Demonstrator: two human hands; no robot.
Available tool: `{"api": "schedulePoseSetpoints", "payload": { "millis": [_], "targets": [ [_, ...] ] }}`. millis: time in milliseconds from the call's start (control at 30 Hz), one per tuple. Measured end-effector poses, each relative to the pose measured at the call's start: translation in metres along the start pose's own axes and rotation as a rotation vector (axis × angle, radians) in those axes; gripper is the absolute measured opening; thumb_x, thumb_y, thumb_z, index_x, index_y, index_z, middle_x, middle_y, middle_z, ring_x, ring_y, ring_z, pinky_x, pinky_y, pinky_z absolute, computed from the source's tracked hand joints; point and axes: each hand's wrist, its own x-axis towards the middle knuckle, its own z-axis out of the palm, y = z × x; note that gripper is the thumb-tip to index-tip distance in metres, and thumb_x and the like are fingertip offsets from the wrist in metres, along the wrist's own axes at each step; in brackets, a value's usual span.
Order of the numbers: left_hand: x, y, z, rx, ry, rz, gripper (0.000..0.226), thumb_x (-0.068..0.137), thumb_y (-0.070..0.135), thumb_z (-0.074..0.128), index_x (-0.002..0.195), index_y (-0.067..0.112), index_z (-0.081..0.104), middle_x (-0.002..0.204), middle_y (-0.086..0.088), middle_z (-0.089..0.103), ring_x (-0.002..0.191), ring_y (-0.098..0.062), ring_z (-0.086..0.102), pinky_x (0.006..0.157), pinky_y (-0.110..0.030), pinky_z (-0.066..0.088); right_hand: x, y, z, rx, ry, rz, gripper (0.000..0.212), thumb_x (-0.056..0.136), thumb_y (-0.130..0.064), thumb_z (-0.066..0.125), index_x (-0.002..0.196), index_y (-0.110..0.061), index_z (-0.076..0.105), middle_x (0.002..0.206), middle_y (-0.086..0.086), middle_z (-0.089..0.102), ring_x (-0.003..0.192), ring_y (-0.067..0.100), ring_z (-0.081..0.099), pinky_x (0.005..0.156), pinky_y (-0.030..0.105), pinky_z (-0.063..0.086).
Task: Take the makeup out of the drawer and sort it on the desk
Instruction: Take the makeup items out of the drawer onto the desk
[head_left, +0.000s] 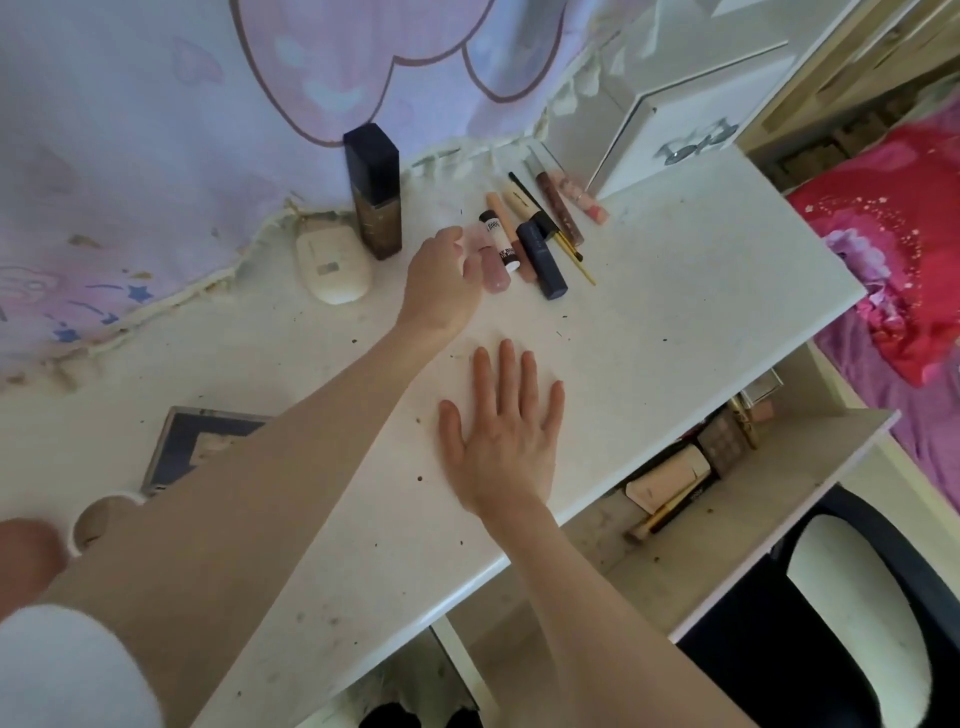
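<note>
On the white desk (701, 291) lies a row of makeup: a pink tube (491, 270), a white tube with black print (500, 240), a dark blue lipstick (541, 260), thin brushes (569, 249) and lip glosses (560, 208). My left hand (441, 280) reaches to the row's left end, fingertips on the pink tube; whether it grips is unclear. My right hand (506, 431) lies flat and open on the desk, holding nothing. Below the desk edge the open drawer (737, 525) holds a beige compact (670, 475), a dark palette (724, 441) and a brush (670, 509).
A tall dark bottle (375, 192) and a white oval case (332, 265) stand left of the row. A blue-framed item (187, 441) and a cup (98, 519) sit at the near left. A white box (675, 124) is at the back right, a black chair (852, 597) beside the drawer.
</note>
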Motion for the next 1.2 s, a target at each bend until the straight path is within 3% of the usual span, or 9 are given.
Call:
{"api": "schedulePoseSetpoints", "payload": {
  "millis": [200, 367, 600, 700, 800, 933, 1033, 1100, 1200],
  "targets": [
    [-0.044, -0.043, -0.024, 0.436, -0.173, 0.274, 0.045, 0.092, 0.009, 0.045, 0.137, 0.006, 0.041, 0.148, -0.015, 0.031, 0.138, -0.029, 0.022, 0.112, -0.034, 0.016, 0.001, 0.000, -0.001, -0.017, -0.010, -0.011, 0.062, 0.095, -0.052, 0.002, 0.147, -0.022, -0.015, 0.155, 0.001, -0.021, 0.141, 0.021, -0.024, 0.113, 0.050, -0.014],
    [-0.101, -0.056, -0.026, 0.457, -0.166, 0.221, 0.048, 0.093, -0.002, 0.035, 0.139, 0.012, 0.038, 0.153, -0.009, 0.022, 0.142, -0.026, 0.015, 0.114, -0.036, 0.009, -0.001, 0.006, 0.000, -0.033, -0.031, -0.099, 0.056, 0.098, -0.043, 0.001, 0.147, -0.020, -0.013, 0.156, 0.000, -0.018, 0.142, 0.021, -0.021, 0.114, 0.051, -0.012],
    [-0.180, -0.039, 0.001, 0.702, -0.250, 0.103, 0.054, 0.099, 0.030, 0.026, 0.148, 0.014, 0.010, 0.156, -0.010, -0.002, 0.144, -0.026, -0.005, 0.115, -0.043, -0.002, -0.057, 0.097, 0.001, -0.008, 0.003, -0.303, 0.054, 0.099, -0.045, 0.009, 0.149, -0.026, -0.001, 0.158, -0.002, -0.006, 0.144, 0.017, -0.012, 0.117, 0.042, -0.007],
    [-0.208, -0.019, 0.032, 0.787, -0.279, 0.113, 0.065, 0.092, 0.048, 0.007, 0.148, 0.015, 0.007, 0.156, -0.013, -0.005, 0.143, -0.032, -0.006, 0.114, -0.049, -0.002, -0.086, 0.147, 0.006, -0.029, 0.006, -0.332, 0.055, 0.097, -0.045, 0.010, 0.149, -0.026, 0.005, 0.158, 0.002, 0.001, 0.144, 0.018, -0.005, 0.116, 0.047, 0.004],
    [-0.231, -0.001, 0.071, 0.820, -0.264, 0.192, 0.069, 0.090, 0.050, 0.008, 0.147, 0.013, 0.017, 0.154, -0.018, 0.008, 0.142, -0.038, 0.005, 0.110, -0.058, 0.004, -0.093, 0.193, 0.002, -0.053, -0.071, -0.272, 0.062, 0.092, -0.047, 0.004, 0.149, -0.022, 0.008, 0.158, 0.003, -0.001, 0.144, 0.019, -0.006, 0.115, 0.048, 0.001],
    [-0.242, 0.029, 0.116, 0.855, -0.274, 0.354, 0.056, 0.093, 0.038, 0.028, 0.144, 0.014, 0.026, 0.152, -0.018, 0.020, 0.140, -0.039, 0.016, 0.107, -0.065, 0.015, -0.081, 0.253, -0.007, -0.101, -0.083, -0.173, 0.048, 0.098, -0.031, 0.033, 0.143, -0.016, 0.027, 0.153, 0.006, 0.025, 0.144, 0.021, 0.013, 0.116, 0.049, 0.004],
    [-0.243, 0.050, 0.154, 0.738, -0.376, 0.508, 0.053, 0.096, 0.030, 0.031, 0.146, 0.018, 0.020, 0.155, -0.009, 0.015, 0.143, -0.026, 0.008, 0.115, -0.051, 0.006, -0.058, 0.290, -0.009, -0.182, -0.098, -0.097, 0.040, 0.097, -0.030, 0.037, 0.134, -0.016, 0.039, 0.140, 0.005, 0.042, 0.135, 0.023, 0.030, 0.113, 0.048, 0.011],
    [-0.237, 0.055, 0.181, 0.679, -0.456, 0.510, 0.052, 0.098, 0.025, 0.031, 0.147, 0.021, 0.014, 0.156, -0.003, 0.010, 0.144, -0.020, 0.003, 0.117, -0.043, 0.002, -0.038, 0.310, -0.008, -0.202, -0.146, -0.028, 0.037, 0.096, -0.027, 0.039, 0.130, -0.014, 0.044, 0.134, 0.007, 0.048, 0.127, 0.026, 0.041, 0.107, 0.045, 0.023],
    [-0.218, 0.052, 0.218, 0.629, -0.518, 0.430, 0.053, 0.097, 0.014, 0.039, 0.146, 0.021, 0.019, 0.154, -0.005, 0.016, 0.142, -0.021, 0.012, 0.116, -0.043, 0.014, -0.007, 0.331, -0.002, -0.204, -0.205, 0.067, 0.036, 0.094, -0.021, 0.041, 0.128, -0.012, 0.044, 0.127, 0.010, 0.053, 0.116, 0.029, 0.050, 0.091, 0.040, 0.035]
  ]
}}
